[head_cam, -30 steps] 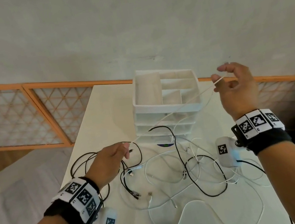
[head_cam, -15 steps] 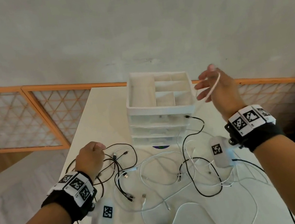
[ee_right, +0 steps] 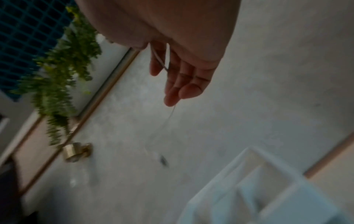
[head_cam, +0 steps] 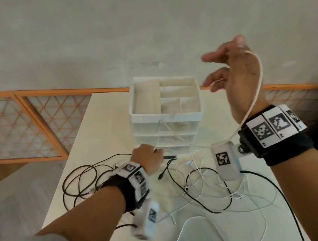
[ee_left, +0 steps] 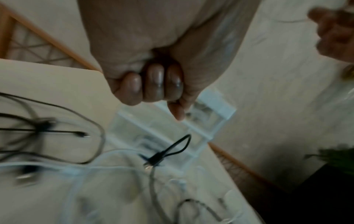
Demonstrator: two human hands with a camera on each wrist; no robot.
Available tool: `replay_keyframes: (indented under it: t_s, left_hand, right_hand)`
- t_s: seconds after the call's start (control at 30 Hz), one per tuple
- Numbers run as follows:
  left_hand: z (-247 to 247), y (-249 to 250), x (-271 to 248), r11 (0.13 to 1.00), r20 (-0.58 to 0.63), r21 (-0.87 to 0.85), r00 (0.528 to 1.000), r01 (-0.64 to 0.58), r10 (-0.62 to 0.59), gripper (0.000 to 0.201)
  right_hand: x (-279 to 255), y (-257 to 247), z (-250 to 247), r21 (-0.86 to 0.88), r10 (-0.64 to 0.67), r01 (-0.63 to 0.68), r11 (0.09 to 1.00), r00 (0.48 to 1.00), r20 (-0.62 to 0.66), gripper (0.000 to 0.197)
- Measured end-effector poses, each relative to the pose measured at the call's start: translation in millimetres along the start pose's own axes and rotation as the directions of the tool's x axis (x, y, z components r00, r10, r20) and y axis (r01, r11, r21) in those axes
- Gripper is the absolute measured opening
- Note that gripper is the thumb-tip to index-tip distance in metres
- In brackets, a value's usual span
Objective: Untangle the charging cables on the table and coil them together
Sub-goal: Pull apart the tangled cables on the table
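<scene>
Right hand (head_cam: 239, 77), fingers spread, wears a white cable (head_cam: 255, 100) loop at upper right; left hand (head_cam: 147, 158) pinches it beside the drawer organizer (head_cam: 166, 119) — worktop (head_cam: 96, 130) edge left.

I see one white cable (head_cam: 258, 91) lifted off the table (head_cam: 98, 117): it loops over the back of the raised right hand (head_cam: 239, 77), drops past the wrist, then sags low and rises to the left hand (head_cam: 147, 158), which pinches it just in front of the drawer unit. In the right wrist view a thin strand hangs from the fingers (ee_right: 172, 97).

The other white cables (head_cam: 201, 178) lie in loose, overlapping loops on the tabletop, crossed by a black cable (head_cam: 189, 180) forming a ring among them. More black cables (head_cam: 80, 182) sit coiled in rough loops at the table's left edge, plugs showing; one black connector (ee_left: 155, 159) lies near the drawer base.
</scene>
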State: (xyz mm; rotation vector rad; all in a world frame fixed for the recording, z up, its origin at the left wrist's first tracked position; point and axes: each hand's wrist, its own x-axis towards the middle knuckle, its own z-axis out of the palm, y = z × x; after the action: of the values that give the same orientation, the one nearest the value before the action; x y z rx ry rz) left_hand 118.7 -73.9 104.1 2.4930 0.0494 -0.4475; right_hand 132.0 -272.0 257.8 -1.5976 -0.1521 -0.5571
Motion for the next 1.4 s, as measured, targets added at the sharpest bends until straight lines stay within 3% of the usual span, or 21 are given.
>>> replay_keyframes:
  t_s: [0.1,0.17,0.23,0.37,0.47,0.57,0.67,0.73,0.77,0.83,0.9,0.97,1.07,1.17,1.23,1.3,1.37,1.4]
  left_hand:
    - [-8.2,-47.6,-2.3,0.990,-0.032,0.123,0.997,0.072,-0.068,0.038]
    - [-22.5,-68.6,-4.3,0.990,-0.032,0.050,0.991,0.133,-0.131,0.032]
    - [-37.5,-77.6,-8.8,0.982,0.031,-0.116,0.989,0.150,-0.148,0.033]
    - [-55.9,-74.3,-14.1,0.912,0.089,-0.380,0.988,0.154,-0.129,0.045]
    - [-59.2,-73.2,-14.6,0.782,0.031,-0.599,0.980,0.174,-0.195,0.044]
    - [-63.5,-87.4,-14.6,0.715,-0.103,-0.675,0.938,0.180,-0.332,0.027]
    - [-59.9,-104.6,-10.0,0.765,-0.192,-0.617,0.907,0.185,-0.375,0.037]
    - [-54.3,-105.4,-6.8,0.773,-0.215,-0.608,0.901,0.179,-0.378,0.035]
    - [-51.6,-101.9,-6.2,0.769,-0.219,-0.616,0.900,0.172,-0.376,0.032]
    - [-46.3,-89.0,-8.4,0.757,-0.213,-0.639,0.913,0.139,-0.348,0.031]
    - [-43.2,-73.2,-12.8,0.745,-0.183,-0.662,0.946,0.084,-0.269,0.032]
    - [-39.3,-58.3,-17.9,0.751,-0.149,-0.660,0.976,0.021,-0.159,0.030]
    - [-30.2,-44.3,-24.1,0.722,-0.100,-0.689,0.995,-0.065,-0.006,0.026]
    - [-23.1,-43.7,-26.9,0.666,-0.125,-0.742,0.992,-0.079,-0.022,0.022]
    - [-22.3,-50.7,-26.9,0.659,-0.184,-0.751,0.971,-0.038,-0.154,0.023]
    - [-23.6,-61.7,-26.3,0.654,-0.224,-0.756,0.930,0.023,-0.292,0.023]
    - [-26.1,-70.5,-26.4,0.621,-0.212,-0.781,0.907,0.066,-0.364,0.020]
    - [-27.3,-72.2,-26.4,0.605,-0.196,-0.793,0.908,0.076,-0.371,0.018]
  right_hand:
    - [0.7,29.5,-41.9,-0.298,0.037,-0.108,0.948,0.971,-0.234,0.040]
    - [1.2,45.7,-64.8,-0.488,0.086,-0.210,0.847,0.961,-0.264,0.043]
    - [4.9,61.3,-76.9,-0.555,0.152,-0.276,0.784,0.953,-0.261,0.042]
    - [8.1,96.2,-74.7,-0.611,0.182,-0.218,0.761,0.976,-0.120,0.027]
    - [9.3,108.8,-75.3,-0.593,0.205,-0.213,0.776,0.975,-0.082,0.036]
    - [12.4,105.7,-82.2,-0.502,0.144,-0.256,0.826,0.957,-0.251,0.045]
    - [2.1,99.1,-86.1,-0.468,0.028,-0.296,0.832,0.867,-0.498,0.046]
    - [-8.1,104.5,-86.1,-0.463,0.066,-0.394,0.794,0.813,-0.578,0.044]
    - [-11.5,116.2,-86.8,-0.456,0.151,-0.468,0.757,0.805,-0.574,0.042]
    - [-18.7,141.5,-85.4,-0.504,0.381,-0.573,0.646,0.814,-0.438,0.044]
    - [-23.1,169.0,-85.9,-0.615,0.529,-0.542,0.573,0.818,-0.228,0.064]
    - [-21.6,180.2,-87.9,-0.685,0.530,-0.443,0.578,0.842,-0.098,0.081]
    - [-15.6,167.5,-89.4,-0.640,0.496,-0.372,0.673,0.868,0.018,0.098]
    - [-18.1,169.8,-103.6,-0.631,0.492,-0.363,0.686,0.870,0.035,0.101]
    - [-34.5,180.3,-113.9,-0.730,0.569,-0.396,0.557,0.822,-0.012,0.080]
    - [-61.0,187.8,-122.5,-0.870,0.695,-0.410,0.273,0.709,-0.115,0.060]
    - [-91.5,199.0,-131.4,-0.933,0.785,-0.360,0.033,0.587,-0.199,0.056]
    - [-105.3,205.5,-134.8,-0.941,0.810,-0.338,-0.024,0.545,-0.216,0.059]
